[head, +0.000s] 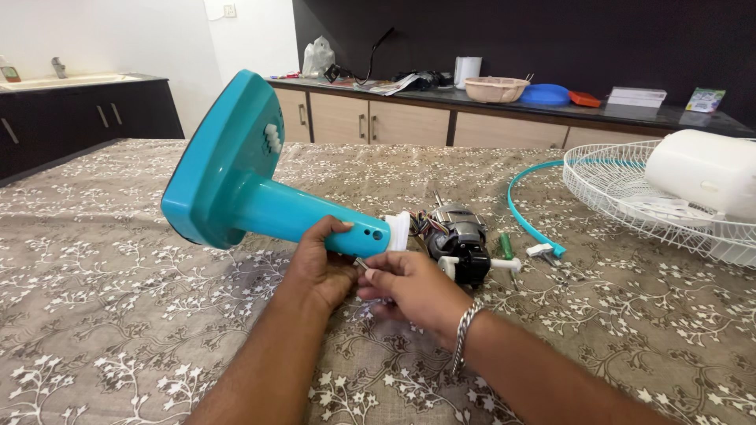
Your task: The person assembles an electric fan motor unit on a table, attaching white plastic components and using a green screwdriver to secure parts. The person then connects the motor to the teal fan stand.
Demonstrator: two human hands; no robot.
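My left hand (321, 267) grips the neck of a teal fan stand (236, 181), which lies tilted on the patterned tablecloth (118, 315) with its wide base lifted to the left. My right hand (413, 287), with a metal bracelet on the wrist, pinches a small metal screw-like part (361, 264) just under the neck's end. A white collar (399, 230) caps that end, and coloured wires run from it to a black and silver fan motor (461, 240) lying on the cloth.
A green-handled screwdriver (506, 245) lies right of the motor. Further right are a teal ring strip (526, 212), a white wire fan guard (630, 189) and a white housing (701, 169). Counters with bowls and clutter (496, 88) stand behind.
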